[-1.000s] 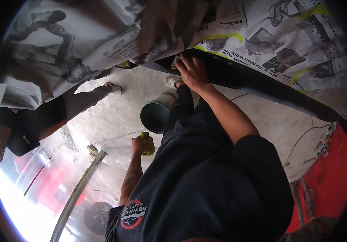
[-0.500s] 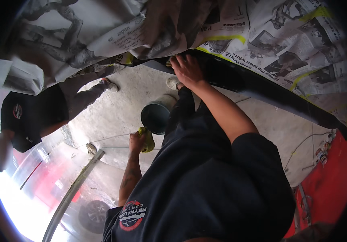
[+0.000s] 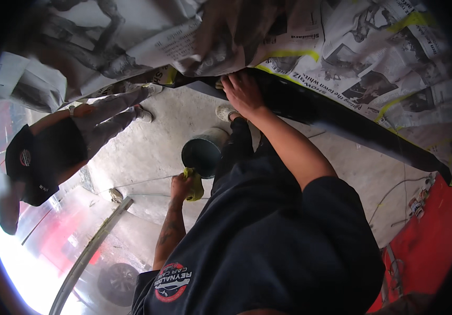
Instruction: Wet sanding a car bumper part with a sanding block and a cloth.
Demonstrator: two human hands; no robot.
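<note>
My left hand [image 3: 182, 185] hangs low on the left, closed round a crumpled yellow-green cloth [image 3: 195, 188]. The cloth is beside the rim of a dark bucket [image 3: 205, 152] on the floor. Farther off, my right hand [image 3: 243, 93] lies on a long black panel [image 3: 310, 107], fingers bent over its upper side. Beneath those fingertips shows the edge of a small yellowish pad [image 3: 219, 84]; most of it is hidden, so its kind is unclear. Newspaper sheets [image 3: 362, 68], stuck down with yellow-green tape [image 3: 294, 53], run along the panel's far edge.
At the left, another person in a black shirt [image 3: 52, 147] stands on the concrete floor [image 3: 131, 142]. A curved metal strip [image 3: 97, 239] stretches across the lower left. A red panel [image 3: 431, 236] and cables [image 3: 394, 191] are at the right.
The other person has shifted slightly, and a forearm with a watch now shows. My right hand stays on the panel with little movement; my left still grips the cloth beside the bucket.
</note>
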